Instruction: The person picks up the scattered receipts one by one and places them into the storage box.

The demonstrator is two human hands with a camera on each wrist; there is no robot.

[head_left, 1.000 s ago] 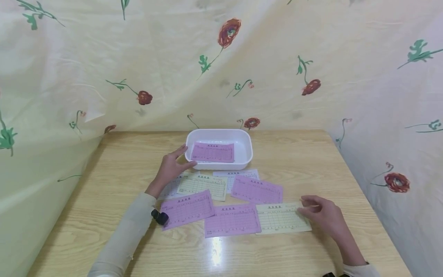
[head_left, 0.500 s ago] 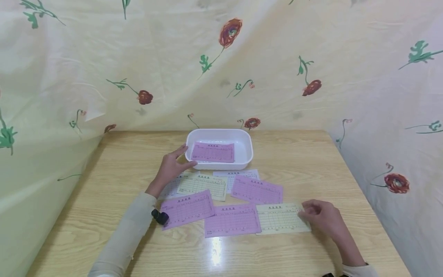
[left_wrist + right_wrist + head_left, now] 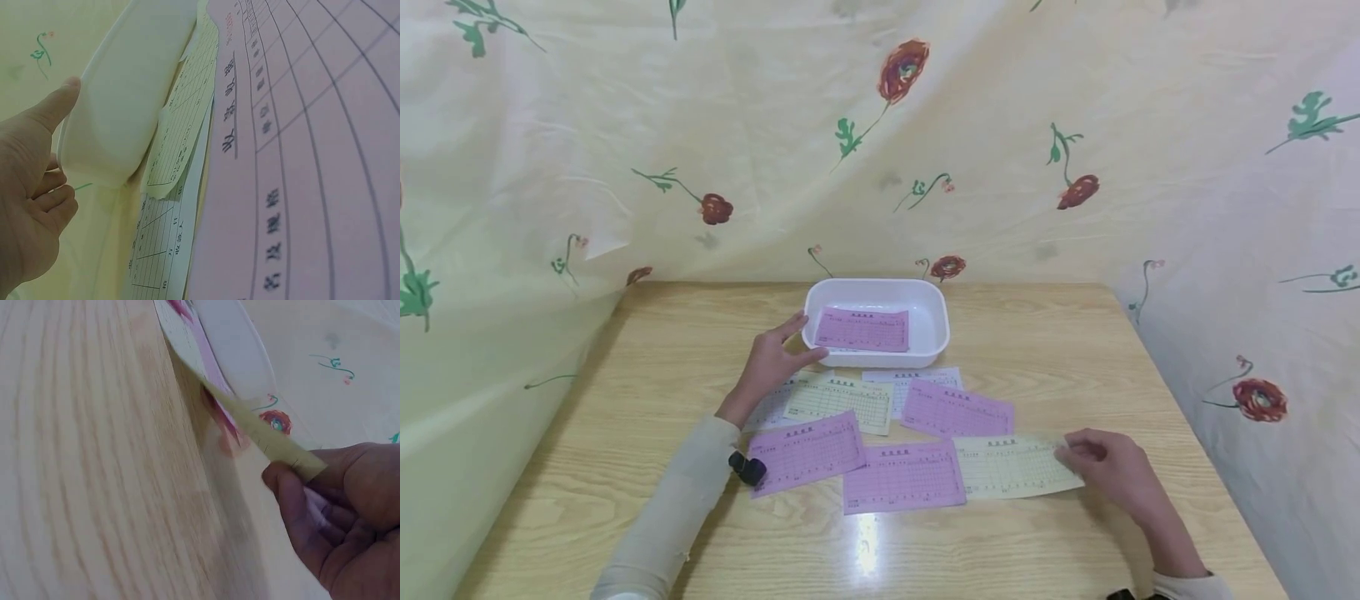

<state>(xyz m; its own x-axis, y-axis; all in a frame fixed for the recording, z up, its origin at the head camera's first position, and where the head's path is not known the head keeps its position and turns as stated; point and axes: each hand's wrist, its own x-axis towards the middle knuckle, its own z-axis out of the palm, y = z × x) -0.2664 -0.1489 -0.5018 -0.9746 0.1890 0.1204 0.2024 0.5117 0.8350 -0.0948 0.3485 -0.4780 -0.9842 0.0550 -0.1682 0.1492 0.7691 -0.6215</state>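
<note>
The cream-yellow form sheet (image 3: 1011, 467) lies at the right end of the near row of papers on the table (image 3: 625, 350), its right edge raised off the wood. The right hand (image 3: 1108, 471) pinches that raised edge between thumb and curled fingers; the right wrist view shows the thumb on top of the sheet's corner (image 3: 294, 459) and the paper bending upward from the table. Its left edge slips just under the neighbouring purple form (image 3: 902, 477). Further left lies another purple form (image 3: 805, 452), and behind these a third purple form (image 3: 957, 410), a second cream form (image 3: 838, 402) and a white form (image 3: 913, 377), all overlapping loosely. Beyond them stands a white plastic tub (image 3: 925, 292) with one purple form (image 3: 862, 328) inside. The left hand (image 3: 771, 362) rests against the tub's left end, fingers relaxed and spread, the thumb touching its wall (image 3: 119, 112). A floral cloth (image 3: 880, 142) hangs behind and beside the table.
</note>
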